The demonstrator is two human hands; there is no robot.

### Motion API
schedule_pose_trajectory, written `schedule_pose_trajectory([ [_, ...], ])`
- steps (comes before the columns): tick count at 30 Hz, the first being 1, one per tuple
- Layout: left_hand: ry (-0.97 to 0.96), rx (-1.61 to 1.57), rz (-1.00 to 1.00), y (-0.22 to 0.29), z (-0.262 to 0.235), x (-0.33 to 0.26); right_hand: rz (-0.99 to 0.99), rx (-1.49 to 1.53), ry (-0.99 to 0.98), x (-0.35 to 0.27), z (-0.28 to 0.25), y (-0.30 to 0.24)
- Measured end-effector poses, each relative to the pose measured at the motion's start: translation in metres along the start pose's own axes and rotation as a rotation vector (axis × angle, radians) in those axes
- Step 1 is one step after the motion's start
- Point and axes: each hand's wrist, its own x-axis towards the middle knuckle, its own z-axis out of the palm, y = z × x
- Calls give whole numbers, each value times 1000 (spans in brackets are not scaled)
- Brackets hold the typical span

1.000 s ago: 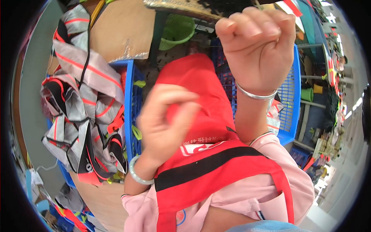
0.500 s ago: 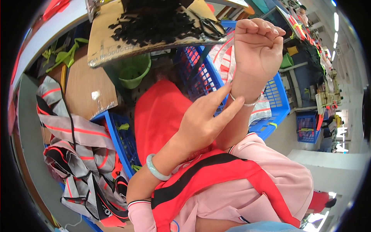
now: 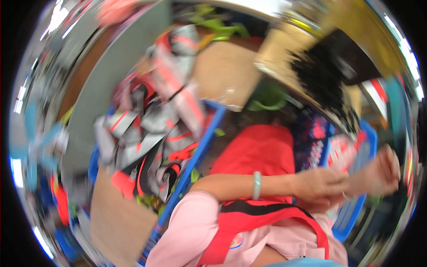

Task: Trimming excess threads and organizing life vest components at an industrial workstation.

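My left hand (image 3: 318, 183), with a pale green bangle (image 3: 256, 184) on its forearm, is closed at my right wrist. Its fingers are pinched by the thin bracelet (image 3: 344, 195) there, though motion smears the exact grip. My right hand (image 3: 383, 171) is raised at the right, its fingers curled in and nothing seen in them. Below both arms lies the red apron (image 3: 253, 151) over my lap. A blue basket (image 3: 344, 222) with white and red cloth stands under the right wrist.
Grey and red striped fabric pieces (image 3: 155, 120) fill a blue crate (image 3: 202, 153) at the left. Ahead, a board-topped table (image 3: 278, 49) bears a pile of black scraps (image 3: 318, 78). A green bin (image 3: 269, 98) sits beneath it, beside a cardboard sheet (image 3: 227, 73).
The view has swung left, so everything sits further right. My left fingers, earlier stretched out over the right wrist, have closed there. My right hand is lower and more curled.
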Motion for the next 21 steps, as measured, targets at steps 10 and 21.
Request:
schedule_pose_trajectory([
  [10,179,949,-562,38,-185,-148,522,222,-594,-22,112,108],
  [21,-14,1859,-1474,143,-300,-304,636,-817,-1577,-183,59,140],
])
